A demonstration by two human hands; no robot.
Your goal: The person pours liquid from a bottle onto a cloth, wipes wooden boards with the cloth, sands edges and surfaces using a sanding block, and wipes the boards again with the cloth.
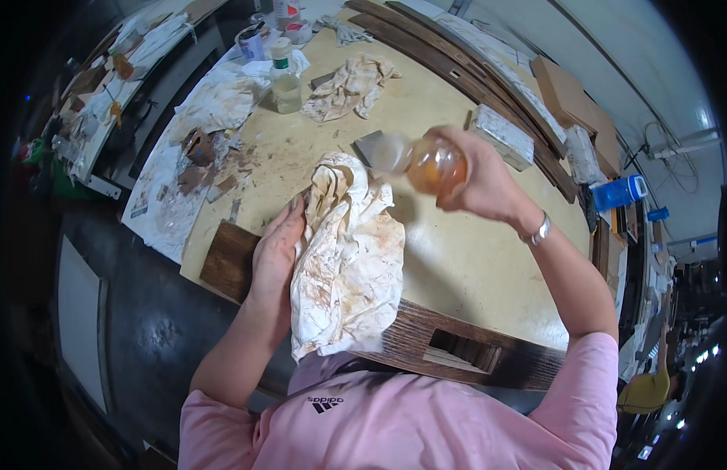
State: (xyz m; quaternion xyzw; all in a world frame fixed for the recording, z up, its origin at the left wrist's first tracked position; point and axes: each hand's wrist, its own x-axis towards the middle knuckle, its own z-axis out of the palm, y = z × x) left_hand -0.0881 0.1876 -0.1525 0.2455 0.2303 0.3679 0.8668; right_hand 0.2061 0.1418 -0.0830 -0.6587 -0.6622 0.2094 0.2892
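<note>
My right hand grips a small clear bottle of amber liquid, tipped on its side with its mouth pointing left over a stained white rag. The rag lies bunched over a dark brown wooden board at the near edge of the pale workbench. My left hand lies flat against the rag's left side, holding it on the board. The board has a rectangular cut-out toward its right end.
A clear bottle with a green cap stands at the far side, beside another stained rag. Long dark wood strips run along the right edge, with a white block near them. Stained paper covers the left edge.
</note>
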